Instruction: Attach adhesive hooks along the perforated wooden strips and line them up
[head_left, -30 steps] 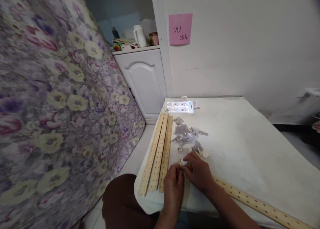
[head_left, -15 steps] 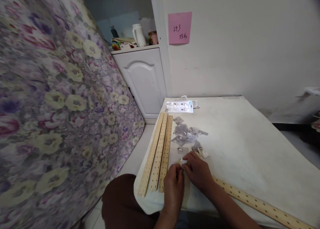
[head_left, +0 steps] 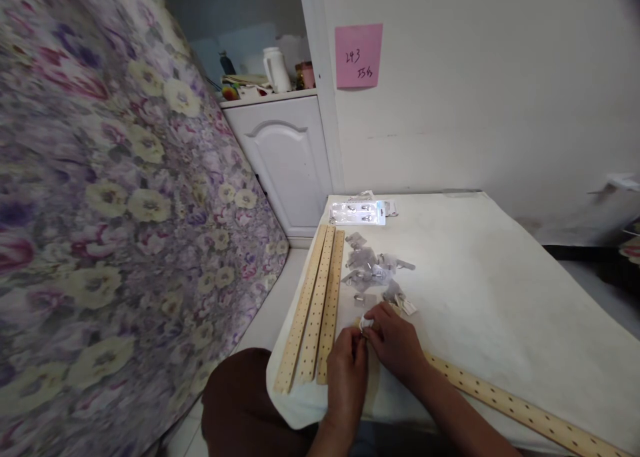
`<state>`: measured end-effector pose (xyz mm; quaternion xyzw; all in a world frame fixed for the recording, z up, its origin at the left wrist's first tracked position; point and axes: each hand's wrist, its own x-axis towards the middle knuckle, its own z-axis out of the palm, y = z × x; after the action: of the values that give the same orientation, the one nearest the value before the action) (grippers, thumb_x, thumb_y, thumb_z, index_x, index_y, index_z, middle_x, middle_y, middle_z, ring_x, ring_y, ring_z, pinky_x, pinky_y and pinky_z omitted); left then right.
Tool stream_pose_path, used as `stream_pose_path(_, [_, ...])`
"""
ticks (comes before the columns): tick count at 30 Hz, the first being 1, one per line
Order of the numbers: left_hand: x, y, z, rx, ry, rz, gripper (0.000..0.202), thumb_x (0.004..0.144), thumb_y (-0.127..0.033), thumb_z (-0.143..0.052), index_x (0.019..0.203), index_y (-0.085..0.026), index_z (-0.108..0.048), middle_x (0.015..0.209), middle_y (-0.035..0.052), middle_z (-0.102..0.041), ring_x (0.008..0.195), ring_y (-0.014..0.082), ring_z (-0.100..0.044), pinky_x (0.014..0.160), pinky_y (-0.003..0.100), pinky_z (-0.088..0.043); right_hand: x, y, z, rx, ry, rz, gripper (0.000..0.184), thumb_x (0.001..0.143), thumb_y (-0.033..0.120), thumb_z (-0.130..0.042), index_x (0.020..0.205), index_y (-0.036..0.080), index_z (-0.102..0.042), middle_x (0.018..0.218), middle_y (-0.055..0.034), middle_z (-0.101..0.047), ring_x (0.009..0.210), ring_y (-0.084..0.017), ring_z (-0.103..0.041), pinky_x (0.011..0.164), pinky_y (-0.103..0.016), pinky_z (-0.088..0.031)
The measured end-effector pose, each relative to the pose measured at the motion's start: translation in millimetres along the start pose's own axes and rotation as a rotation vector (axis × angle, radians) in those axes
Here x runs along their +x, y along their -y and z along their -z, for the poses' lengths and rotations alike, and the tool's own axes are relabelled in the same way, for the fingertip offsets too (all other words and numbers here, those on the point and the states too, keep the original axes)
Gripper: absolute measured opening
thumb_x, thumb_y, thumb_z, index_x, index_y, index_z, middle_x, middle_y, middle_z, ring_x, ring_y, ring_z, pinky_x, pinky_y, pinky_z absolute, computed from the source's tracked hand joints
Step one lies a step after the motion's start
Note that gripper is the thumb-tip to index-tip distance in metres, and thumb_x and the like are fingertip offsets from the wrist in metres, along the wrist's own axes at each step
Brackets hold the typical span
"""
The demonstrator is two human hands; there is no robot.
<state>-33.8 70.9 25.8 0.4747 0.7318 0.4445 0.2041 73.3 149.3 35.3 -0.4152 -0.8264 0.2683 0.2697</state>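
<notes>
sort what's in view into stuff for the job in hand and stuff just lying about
Seems part of the job:
small white piece, between left hand and right hand
holed wooden strips
small clear bags
blister pack

Seems just lying about:
white jug
dark bottle
pink note

The white piece [head_left: 367, 322] is small, pinched at the fingertips between left hand [head_left: 348, 364] and right hand [head_left: 397, 340], partly covered, its exact shape unclear. The strip [head_left: 520, 409], flat pale wood dotted with dark holes, slants from behind the right hand past the lower right edge of view.
</notes>
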Motion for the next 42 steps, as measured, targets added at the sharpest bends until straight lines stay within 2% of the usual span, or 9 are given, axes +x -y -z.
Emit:
stream_pose_path(14, [-2.6,2.7,0.8,0.027,-0.028,-0.009,0.012,0.086,-0.027,-0.048,0.089,-0.021,-0.058,0.076,0.0013,-0.064,0.069,0.0169,-0.06,0.065,0.026,-0.043,-0.7,4.6,6.2,-0.004,0.003,0.015,0.014,0.081,0.018,-0.053,0.093,0.023,-0.058,0.095,-0.0019,-0.059,0.077,-0.016,-0.061,0.069,-0.026,-0.044])
stream_pose_path(23, [-4.1,4.5,-1.3,0.026,-0.064,-0.022,0.012,0.085,-0.028,-0.051,0.092,-0.02,-0.057,0.073,-0.0016,-0.058,0.063,0.0146,-0.055,0.061,0.025,-0.041,0.5,-0.8,2.2,0.052,-0.045,0.013,0.011,0.084,0.019,-0.049,0.091,0.021,-0.057,0.093,-0.0025,-0.059,0.079,-0.017,-0.06,0.072,-0.028,-0.045])
stream_pose_path(28, [-4.2,5.9,-2.0,0.027,-0.071,-0.028,0.013,0.086,-0.027,-0.05,0.095,-0.02,-0.056,0.076,-0.0012,-0.055,0.065,0.0144,-0.054,0.063,0.025,-0.042,-5.3,-11.1,11.6,0.065,-0.071,-0.027,0.011,0.084,0.021,-0.049,0.091,0.022,-0.057,0.092,-0.0022,-0.06,0.073,-0.017,-0.059,0.07,-0.03,-0.046])
stream_pose_path(31, [-4.5,7.8,-3.1,0.03,-0.081,-0.024,0.014,0.086,-0.028,-0.05,0.096,-0.021,-0.055,0.078,-0.0012,-0.055,0.066,0.0146,-0.054,0.065,0.026,-0.043,-18.4,-24.6,26.8,0.041,-0.084,-0.086,0.012,0.084,0.025,-0.05,0.093,0.023,-0.058,0.091,-0.0017,-0.061,0.072,-0.017,-0.059,0.069,-0.031,-0.047])
stream_pose_path(35, [-6.2,9.6,-5.0,0.007,-0.098,-0.017,0.016,0.085,-0.028,-0.051,0.099,-0.021,-0.055,0.079,-0.0013,-0.054,0.066,0.0146,-0.054,0.064,0.026,-0.044,-49.3,-51.6,54.3,-0.006,-0.078,-0.175,0.018,0.084,0.036,-0.053,0.097,0.024,-0.058,0.09,-0.0023,-0.062,0.073,-0.018,-0.059,0.068,-0.031,-0.049])
stream_pose_path(38, [-9.2,10.6,-5.4,0.005,-0.119,-0.025,0.017,0.085,-0.03,-0.053,0.099,-0.021,-0.054,0.079,-0.002,-0.052,0.064,0.0136,-0.053,0.063,0.026,-0.044,-79.1,-76.4,72.8,-0.023,-0.049,-0.16,0.025,0.083,0.044,-0.056,0.098,0.025,-0.059,0.102,-0.0044,-0.061,0.085,-0.02,-0.061,0.076,-0.032,-0.05])
stream_pose_path(42, [-13.2,12.4,-3.6,0.019,-0.143,-0.067,0.015,0.085,-0.032,-0.053,0.094,-0.02,-0.054,0.075,-0.0033,-0.05,0.061,0.0126,-0.05,0.061,0.025,-0.042,-114.0,-104.6,86.7,-0.103,0.004,-0.128,0.032,0.08,0.047,-0.061,0.103,0.025,-0.06,0.112,-0.0078,-0.059,0.102,-0.025,-0.058,0.087,-0.036,-0.048])
